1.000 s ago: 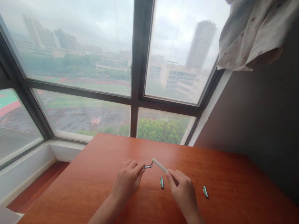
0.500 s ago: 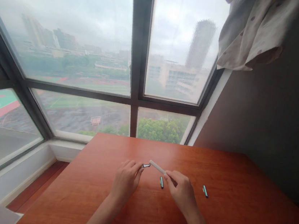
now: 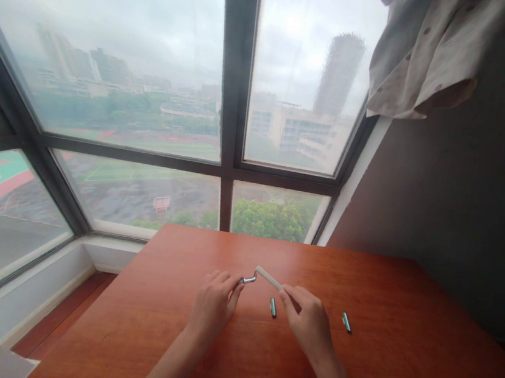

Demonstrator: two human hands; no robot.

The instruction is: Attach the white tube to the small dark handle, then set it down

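Note:
My left hand (image 3: 214, 306) is closed, with the thumb and fingertips pinching one end of a small, shiny, bent metal rod (image 3: 249, 280). The far end of this rod bends up to the tip of a slim pale stick (image 3: 269, 278); whether the two are joined I cannot tell. My right hand (image 3: 308, 318) is closed around the stick's other end, which the fingers hide. Just left of my right hand lies a short teal-and-dark bar (image 3: 273, 307) with a small bump on its side. Further right, a similar teal-and-dark bar (image 3: 346, 322) lies on the table.
Both hands are above a reddish-brown wooden table (image 3: 171, 252). Behind its far edge stand large windows with dark frames (image 3: 226, 198). A pale buttoned garment (image 3: 428, 63) hangs at upper right, before a dark grey wall (image 3: 440, 193).
The tip of the pale stick has risen slightly and shifted a little right. More of the bent metal rod shows now. Both hands have barely moved, and the two bars lie still.

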